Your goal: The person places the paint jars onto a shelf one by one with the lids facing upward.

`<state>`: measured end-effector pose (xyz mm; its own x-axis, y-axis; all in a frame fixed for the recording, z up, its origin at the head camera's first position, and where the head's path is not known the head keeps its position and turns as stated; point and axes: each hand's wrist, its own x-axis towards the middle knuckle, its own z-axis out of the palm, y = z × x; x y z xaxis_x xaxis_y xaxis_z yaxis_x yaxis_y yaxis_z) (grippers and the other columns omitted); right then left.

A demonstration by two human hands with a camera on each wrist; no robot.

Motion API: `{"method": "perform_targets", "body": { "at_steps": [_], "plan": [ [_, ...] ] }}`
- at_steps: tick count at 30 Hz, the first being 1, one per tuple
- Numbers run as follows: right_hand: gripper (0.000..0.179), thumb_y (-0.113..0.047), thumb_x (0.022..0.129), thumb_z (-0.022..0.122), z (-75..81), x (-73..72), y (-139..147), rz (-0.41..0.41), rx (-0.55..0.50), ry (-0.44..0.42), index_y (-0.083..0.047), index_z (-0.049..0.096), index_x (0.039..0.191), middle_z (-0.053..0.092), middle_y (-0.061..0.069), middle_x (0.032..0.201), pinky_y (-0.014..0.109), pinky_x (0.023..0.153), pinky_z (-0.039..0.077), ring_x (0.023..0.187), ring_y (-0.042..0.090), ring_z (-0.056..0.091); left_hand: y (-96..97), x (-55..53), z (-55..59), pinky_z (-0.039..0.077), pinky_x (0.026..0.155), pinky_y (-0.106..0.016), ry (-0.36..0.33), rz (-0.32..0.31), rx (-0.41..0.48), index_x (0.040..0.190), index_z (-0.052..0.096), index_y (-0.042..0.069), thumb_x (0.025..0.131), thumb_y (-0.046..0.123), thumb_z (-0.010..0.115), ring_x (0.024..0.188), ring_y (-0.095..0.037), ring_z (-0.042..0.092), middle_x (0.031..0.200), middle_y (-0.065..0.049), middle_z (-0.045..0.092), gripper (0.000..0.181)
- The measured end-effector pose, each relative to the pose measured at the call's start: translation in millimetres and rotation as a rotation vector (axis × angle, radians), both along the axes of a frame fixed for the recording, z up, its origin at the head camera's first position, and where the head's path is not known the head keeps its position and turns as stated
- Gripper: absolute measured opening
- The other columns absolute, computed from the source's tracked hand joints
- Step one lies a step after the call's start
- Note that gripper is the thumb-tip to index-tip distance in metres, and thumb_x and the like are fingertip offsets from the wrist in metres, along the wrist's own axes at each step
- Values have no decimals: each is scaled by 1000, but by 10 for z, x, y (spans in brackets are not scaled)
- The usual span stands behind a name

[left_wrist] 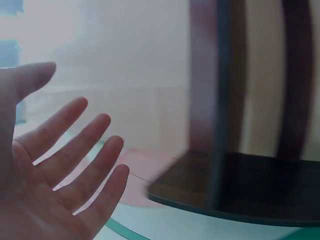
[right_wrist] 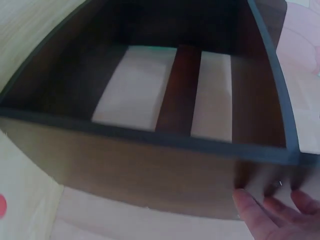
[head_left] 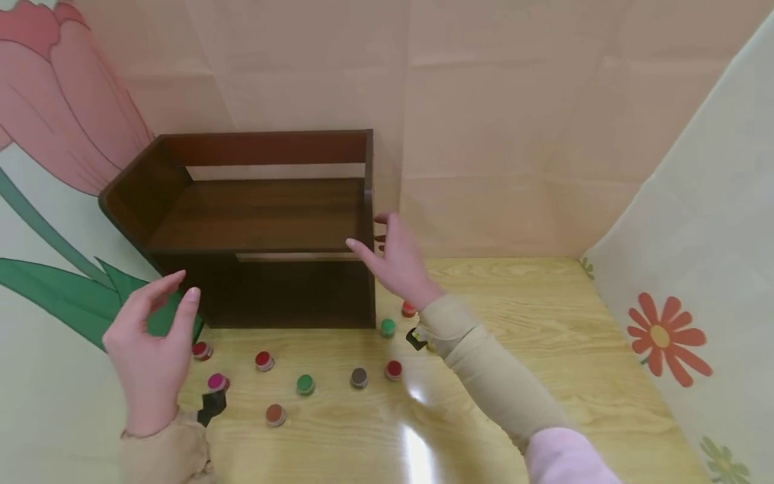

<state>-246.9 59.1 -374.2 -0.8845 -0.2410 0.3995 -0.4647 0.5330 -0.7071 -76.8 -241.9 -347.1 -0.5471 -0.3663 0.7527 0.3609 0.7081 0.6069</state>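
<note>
A dark brown wooden shelf [head_left: 260, 208] stands on the table in the head view, with a raised back rail and side panels. My right hand [head_left: 405, 265] is at its right side, thumb and fingers spread apart. In the right wrist view the fingertips [right_wrist: 245, 197] are right at the outer face of the side panel [right_wrist: 140, 175]. Off the shelf's front left corner, my left hand [head_left: 148, 349] is raised with nothing in it. Its fingers are spread and loosely bent in the left wrist view, apart from the blurred shelf [left_wrist: 190, 182].
Several small round pots with coloured lids lie scattered before the shelf, among them a red pot [head_left: 263, 361], a green pot [head_left: 305, 385] and a grey pot [head_left: 359, 378]. A pink wall [head_left: 514, 134] rises behind; a flowered sheet [head_left: 683, 235] borders the right side.
</note>
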Motion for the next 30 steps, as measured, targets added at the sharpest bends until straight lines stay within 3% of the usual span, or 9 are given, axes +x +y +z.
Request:
{"method": "perform_targets", "body": {
  "at_steps": [3,8,13,18,22,30],
  "plan": [
    [69,-49,95,69,-23,-7,-69,-28,-51,25,0,42,136,53,20,130,37,84,56,102,28,64,-124,-57,-173,47,92,-20,-115,8,96,121,75,9,92,14,78,105,-3,63,115,-8,73,30],
    [58,-32,96,71,-42,-23,-120,-70,-76,60,1,42,133,54,21,129,38,80,57,99,31,65,-247,-180,-441,46,86,-17,-262,54,157,121,75,11,95,27,75,99,-2,61,114,-8,73,31],
    [47,-22,98,68,-80,-42,-119,-76,-79,85,3,43,130,54,18,127,35,80,57,102,30,65,-374,-311,-788,43,78,-16,-383,90,177,120,75,9,94,37,74,100,-18,65,116,-9,73,39],
    [39,-19,100,64,-128,-52,-108,-86,-72,111,4,45,125,54,19,121,34,79,57,102,31,64,-497,-386,-1190,47,85,-35,-499,128,171,121,73,4,94,43,72,108,-35,64,119,-15,71,48],
    [39,-19,99,65,-144,-56,-109,-87,-93,108,5,46,123,55,19,119,34,77,58,102,32,64,-598,-396,-1409,44,95,-55,-589,170,192,126,69,-1,97,42,67,113,-41,60,124,-22,67,52],
    [40,-20,99,66,-152,-83,-90,-84,-90,92,4,46,124,57,19,115,32,75,58,101,31,63,-841,-397,-1754,38,102,-62,-806,233,192,138,55,-6,101,38,58,125,-52,48,135,-34,54,58]
  ]
}}
